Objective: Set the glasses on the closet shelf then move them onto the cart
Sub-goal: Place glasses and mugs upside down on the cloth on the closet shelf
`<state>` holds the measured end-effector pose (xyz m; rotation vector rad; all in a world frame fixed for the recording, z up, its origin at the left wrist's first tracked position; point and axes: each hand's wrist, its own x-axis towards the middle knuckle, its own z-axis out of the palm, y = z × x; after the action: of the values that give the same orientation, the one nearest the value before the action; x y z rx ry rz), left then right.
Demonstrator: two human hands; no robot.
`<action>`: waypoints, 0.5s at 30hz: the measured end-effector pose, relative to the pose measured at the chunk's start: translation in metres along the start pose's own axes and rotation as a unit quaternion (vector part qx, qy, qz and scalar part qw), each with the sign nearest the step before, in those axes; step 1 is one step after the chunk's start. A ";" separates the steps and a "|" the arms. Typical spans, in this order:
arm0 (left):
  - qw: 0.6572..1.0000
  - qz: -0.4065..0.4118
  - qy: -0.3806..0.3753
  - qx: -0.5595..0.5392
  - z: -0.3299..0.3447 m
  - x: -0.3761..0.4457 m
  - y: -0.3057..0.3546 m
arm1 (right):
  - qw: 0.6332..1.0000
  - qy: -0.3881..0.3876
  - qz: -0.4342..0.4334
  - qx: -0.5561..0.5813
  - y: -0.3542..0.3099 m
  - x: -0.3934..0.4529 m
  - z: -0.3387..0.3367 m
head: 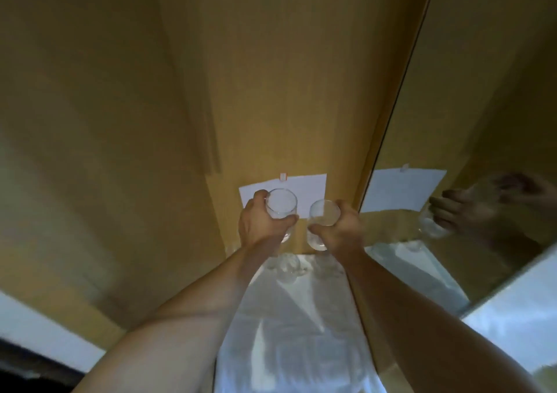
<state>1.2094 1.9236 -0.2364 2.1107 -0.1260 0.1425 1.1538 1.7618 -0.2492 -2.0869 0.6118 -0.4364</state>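
Two clear drinking glasses are held side by side in front of the wooden closet back wall. My left hand (260,225) grips the left glass (281,204) around its side. My right hand (339,226) grips the right glass (324,213) the same way. Both glasses are upright with their rims open toward me, a little above the glossy white shelf (289,317). Blurred reflections of the glasses show on the shelf just below my hands. The cart is not in view.
A white paper sheet (307,190) is taped to the closet's back wall behind the glasses. A mirrored panel (452,151) on the right reflects the paper and my right hand. A wooden side wall (90,151) closes the left.
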 end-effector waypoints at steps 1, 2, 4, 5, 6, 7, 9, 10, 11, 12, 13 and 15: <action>1.000 0.006 0.009 0.002 -0.010 0.000 0.013 | 1.000 0.000 -0.004 0.013 -0.015 -0.002 -0.009; 1.000 0.016 0.022 -0.003 -0.022 -0.001 0.027 | 1.000 0.006 -0.016 0.024 -0.033 -0.005 -0.019; 0.999 0.031 0.036 -0.016 -0.045 -0.005 0.056 | 0.998 0.017 -0.036 0.046 -0.065 -0.012 -0.037; 0.998 0.035 0.040 -0.025 -0.056 -0.006 0.070 | 0.997 0.020 -0.045 0.059 -0.081 -0.013 -0.046; 0.998 0.039 0.043 -0.036 -0.066 -0.007 0.084 | 0.996 0.020 -0.055 0.069 -0.095 -0.015 -0.053; 0.997 0.046 0.050 -0.048 -0.077 -0.008 0.098 | 0.995 0.022 -0.064 0.076 -0.112 -0.018 -0.062; 0.994 0.068 0.069 -0.060 -0.101 -0.011 0.126 | 0.992 0.030 -0.084 0.084 -0.141 -0.024 -0.080; 0.992 0.082 0.075 -0.062 -0.112 -0.013 0.139 | 0.991 0.037 -0.097 0.087 -0.155 -0.028 -0.089; 0.990 0.093 0.080 -0.068 -0.122 -0.015 0.152 | 0.989 0.043 -0.111 0.088 -0.167 -0.031 -0.097; 0.988 0.104 0.086 -0.081 -0.133 -0.018 0.165 | 0.986 0.051 -0.128 0.091 -0.180 -0.036 -0.106; 0.985 0.109 0.091 -0.099 -0.143 -0.020 0.175 | 0.983 0.058 -0.143 0.094 -0.191 -0.040 -0.114; 0.978 0.116 0.098 -0.142 -0.161 -0.028 0.195 | 0.978 0.076 -0.168 0.103 -0.212 -0.048 -0.131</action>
<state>1.1444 1.9617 0.0065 1.7810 -0.2601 0.4452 1.1017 1.8038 -0.0046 -1.9710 0.2839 -0.8232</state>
